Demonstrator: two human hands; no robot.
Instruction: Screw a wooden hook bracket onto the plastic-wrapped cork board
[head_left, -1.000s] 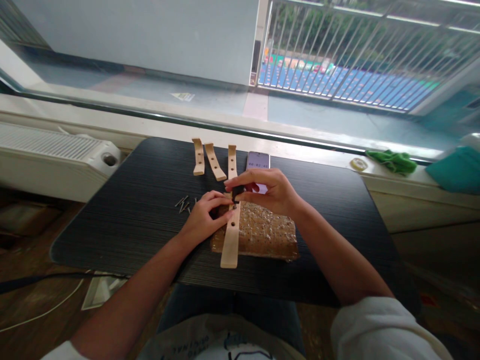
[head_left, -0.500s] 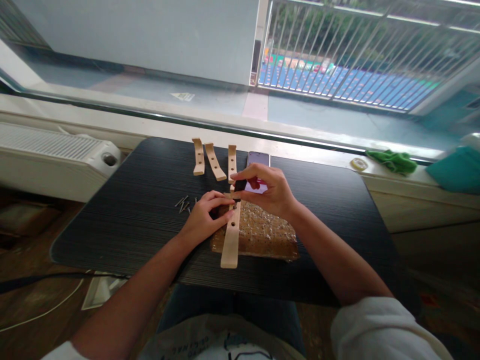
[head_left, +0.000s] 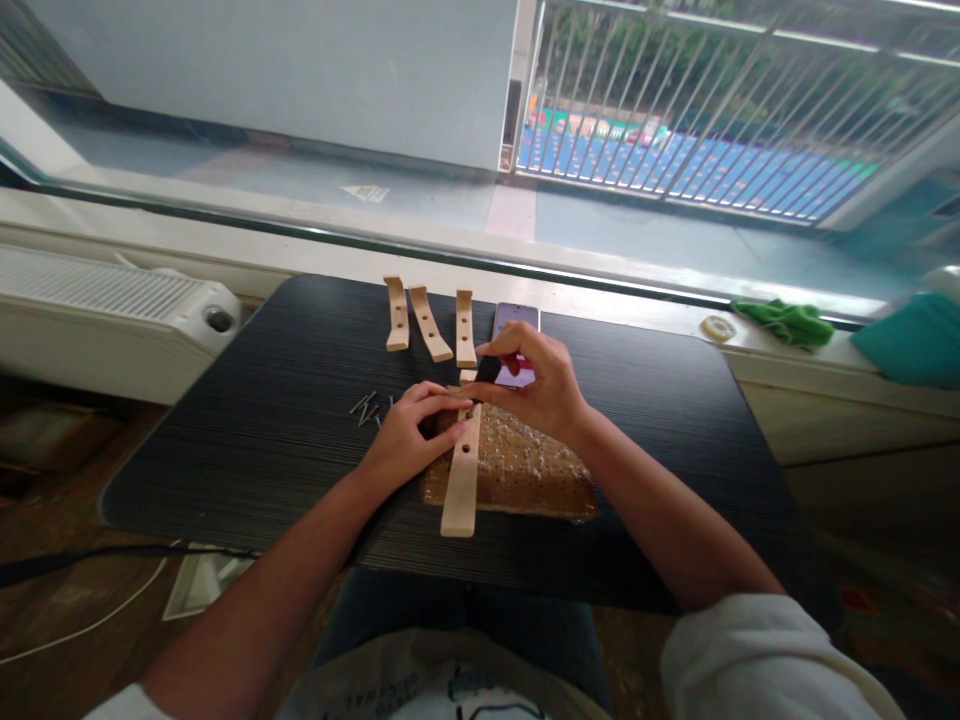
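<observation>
A pale wooden strip with holes lies across a brown pitted block on the dark table. My left hand is pinched at the strip's upper end, fingers pressed together on something too small to make out. My right hand hovers just above that end, closed on a small black object. Several loose nails lie to the left of my left hand.
Three more wooden strips lie at the table's far side, beside a phone partly hidden by my right hand. A white radiator stands at the left. On the sill at the right are a green cloth and a tape roll.
My right hand has lifted the black object up and slightly away from the strip's upper end. My left hand and the strip have stayed in place.
</observation>
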